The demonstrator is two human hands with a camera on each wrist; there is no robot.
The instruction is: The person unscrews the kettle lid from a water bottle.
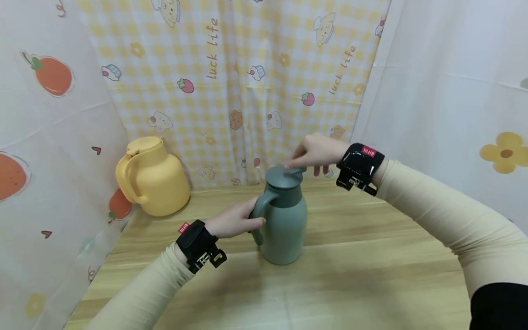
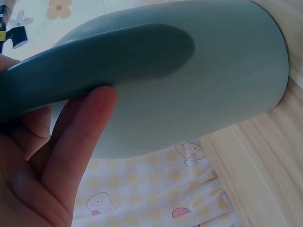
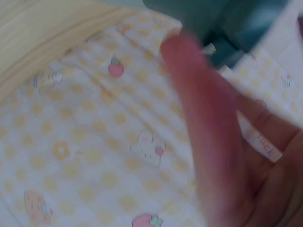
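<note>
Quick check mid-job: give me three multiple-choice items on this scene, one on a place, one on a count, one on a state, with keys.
1. Where does the yellow jug stand?
A. far left corner of the table
B. right edge
C. beside the person's right elbow

2. How many jugs are on the table?
A. one
B. two
C. three

3. What does the left hand do?
A. lies flat on the table
B. grips the green jug by its handle
C. holds the yellow jug

Key: 1 A, it sits by the curtains at far left; 2 B, one yellow, one green; 3 B, fingers wrap the handle.
</note>
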